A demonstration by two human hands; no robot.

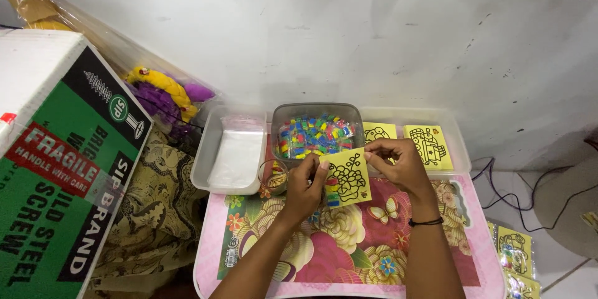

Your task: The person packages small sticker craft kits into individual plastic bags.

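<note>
**Yellow card held in both hands over the flowered table**

I am seeing the left hand (304,188) pinching the card (346,177) at its left edge, thumb and fingers closed on it, with a small multicoloured packet showing against the card's lower left. The right hand (398,163) is gripping the card's upper right corner, fingertips closed on the edge; a black band (426,222) is circling that wrist. The card, yellow with a black outline drawing, is being held tilted just above the far edge of the small pink table (349,243).

Items lying around it, as I am reading them:
- a small round jar (274,177), just left of the left hand;
- a grey tub (316,129) of mixed coloured packets, just beyond the hands;
- a clear tray (229,149) of plastic bags, left of the tub;
- a clear tray (458,143) on the right, holding more yellow cards (428,146);
- a green and white carton (62,162), far left;
- further cards (514,255) sitting on the floor, lower right.
</note>
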